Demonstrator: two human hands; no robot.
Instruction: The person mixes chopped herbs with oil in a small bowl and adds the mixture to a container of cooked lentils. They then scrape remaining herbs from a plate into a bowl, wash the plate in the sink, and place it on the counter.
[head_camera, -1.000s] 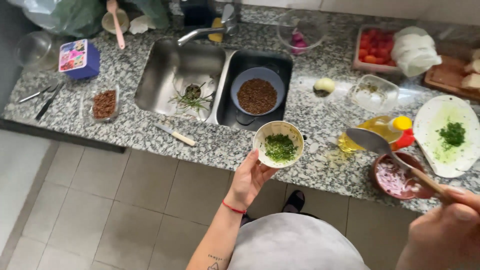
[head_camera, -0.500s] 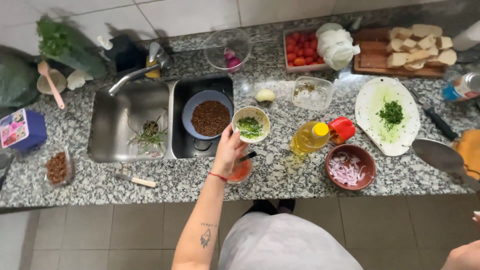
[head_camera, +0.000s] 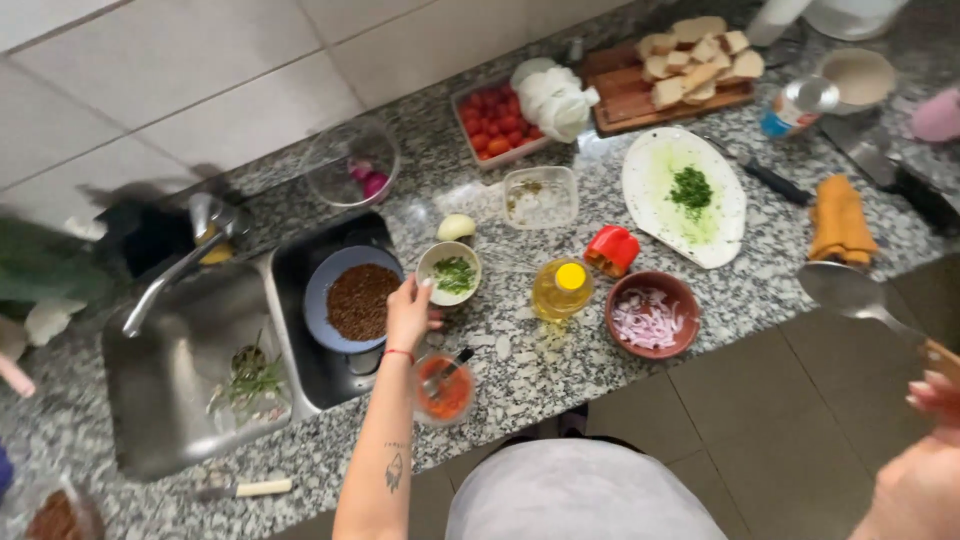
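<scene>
Left hand (head_camera: 408, 312) grip closed on small white bowl (head_camera: 449, 273) of chopped herbs (set on granite surface (head_camera: 520, 370), beside sink (head_camera: 300, 330)). Right hand (head_camera: 935, 395) grips large spoon (head_camera: 860, 297), off the surface's edge.

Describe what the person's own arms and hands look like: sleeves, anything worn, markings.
Both arms are bare, no sleeves or gloves. The left hand has a thin red band around the wrist, and a small dark tattoo sits on the forearm. The right hand shows only at the frame's lower right corner; light-coloured fingernails, nothing visibly worn.
</scene>
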